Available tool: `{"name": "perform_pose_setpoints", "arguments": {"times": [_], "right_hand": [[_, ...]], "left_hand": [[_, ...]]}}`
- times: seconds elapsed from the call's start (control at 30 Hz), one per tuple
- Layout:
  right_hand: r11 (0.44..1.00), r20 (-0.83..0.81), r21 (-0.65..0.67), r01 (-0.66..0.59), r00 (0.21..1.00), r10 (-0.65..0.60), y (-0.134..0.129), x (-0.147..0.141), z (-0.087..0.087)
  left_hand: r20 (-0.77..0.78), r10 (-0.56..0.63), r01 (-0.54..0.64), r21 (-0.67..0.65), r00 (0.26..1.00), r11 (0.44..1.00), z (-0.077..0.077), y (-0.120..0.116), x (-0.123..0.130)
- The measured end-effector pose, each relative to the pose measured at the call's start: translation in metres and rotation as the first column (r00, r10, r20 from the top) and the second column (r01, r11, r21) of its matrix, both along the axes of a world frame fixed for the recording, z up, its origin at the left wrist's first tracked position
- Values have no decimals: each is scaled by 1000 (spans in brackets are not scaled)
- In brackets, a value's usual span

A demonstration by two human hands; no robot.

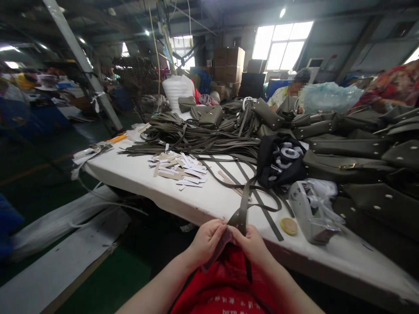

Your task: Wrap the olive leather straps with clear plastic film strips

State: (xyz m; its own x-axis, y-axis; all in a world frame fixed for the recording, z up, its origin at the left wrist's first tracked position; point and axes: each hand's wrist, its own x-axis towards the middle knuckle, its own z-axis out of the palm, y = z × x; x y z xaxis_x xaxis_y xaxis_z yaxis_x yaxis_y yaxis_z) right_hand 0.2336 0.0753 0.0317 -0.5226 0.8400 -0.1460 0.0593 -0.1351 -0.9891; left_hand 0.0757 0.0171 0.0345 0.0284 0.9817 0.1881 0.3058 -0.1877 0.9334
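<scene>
At the table's front edge, my left hand and my right hand are close together, fingertips pinched on an olive strap. The strap runs up onto the white table and loops to the right, and one end hangs below my right hand. A thin purplish piece, perhaps cloth or film, hangs beneath my left hand. What lies right between the fingertips is too small to make out. Beyond my hands is a scattered pile of paper strips.
A large bundle of straps lies across the white table. On the right are a black bag of tape rolls, a tape dispenser, a round yellow tin and stacked olive bags. A co-worker sits opposite.
</scene>
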Motion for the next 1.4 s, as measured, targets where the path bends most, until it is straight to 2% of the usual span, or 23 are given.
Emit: {"name": "perform_pose_setpoints", "arguments": {"times": [0.07, 0.13, 0.2, 0.3, 0.37, 0.4, 0.47, 0.53, 0.57, 0.6, 0.63, 0.73, 0.83, 0.9, 0.93, 1.0, 1.07, 1.17, 1.27, 1.33, 1.4], "right_hand": [[996, -47, -71, 52, 997, -55, 3, 2, -2], [979, -104, -135, 154, 980, -168, 8, 2, -3], [971, -133, -149, 187, 969, -207, 9, -2, -4], [993, -112, -106, 55, 991, -67, 3, -12, -3], [998, -83, -69, 7, 996, -12, 2, -14, 3], [998, -92, -50, 43, 995, -48, 4, -12, 8], [968, -176, -41, 246, 952, -249, 13, -5, 17], [869, -301, -86, 487, 819, -488, 25, 1, 22], [826, -346, -122, 550, 757, -555, 30, 2, 21], [806, -370, -158, 570, 723, -583, 33, 2, 19], [811, -378, -189, 553, 722, -580, 34, 0, 16], [854, -353, -277, 440, 780, -516, 21, -10, 2], [862, -294, -234, 449, 813, -503, 0, -12, -5], [909, -215, -112, 401, 884, -416, -10, -11, -4], [944, -159, -57, 324, 931, -329, -12, -11, -2], [992, -45, -8, 125, 991, -126, -13, -16, -1], [1000, 11, -24, -2, 1000, 2, -11, -26, -2], [999, 11, -45, -10, 1000, 11, -5, -36, -3], [999, 71, 40, -10, 997, 7, 4, -24, 8], [981, 170, 163, -103, 983, 75, 12, -7, 22], [931, 291, 275, -240, 944, 157, 20, 10, 37]], "left_hand": [[-24, 27, -28, -29, 999, 999, 0, -2, -3], [-48, 31, -34, -59, 998, 998, 1, -5, -3], [-46, 18, -21, -57, 999, 998, 1, -6, -1], [20, 87, -87, -14, 996, 996, 1, -5, 1], [172, 178, -167, -77, 969, 983, 2, -3, -4], [292, 233, -196, -152, 928, 969, 3, -1, -9], [553, 326, -178, -305, 767, 936, 8, 1, -25], [731, 353, -111, -359, 584, 927, 13, 2, -42], [781, 336, -76, -351, 526, 933, 14, 2, -48], [813, 317, -49, -337, 488, 940, 14, 2, -53], [831, 307, -28, -333, 464, 943, 14, 2, -56], [841, 327, -10, -358, 432, 934, 7, 3, -56], [807, 391, -135, -371, 442, 919, 3, 4, -51], [763, 448, -232, -384, 466, 894, 4, 5, -48], [741, 470, -253, -396, 480, 882, 6, 5, -45], [709, 482, -223, -432, 515, 874, 9, 4, -36], [711, 453, -150, -448, 538, 881, 11, 3, -24], [721, 384, -88, -412, 577, 907, 10, 2, -14], [633, 341, -124, -363, 695, 924, 7, 5, -29], [535, 336, -133, -382, 775, 915, 7, 9, -50], [455, 310, -103, -424, 835, 900, 9, 15, -73]]}}
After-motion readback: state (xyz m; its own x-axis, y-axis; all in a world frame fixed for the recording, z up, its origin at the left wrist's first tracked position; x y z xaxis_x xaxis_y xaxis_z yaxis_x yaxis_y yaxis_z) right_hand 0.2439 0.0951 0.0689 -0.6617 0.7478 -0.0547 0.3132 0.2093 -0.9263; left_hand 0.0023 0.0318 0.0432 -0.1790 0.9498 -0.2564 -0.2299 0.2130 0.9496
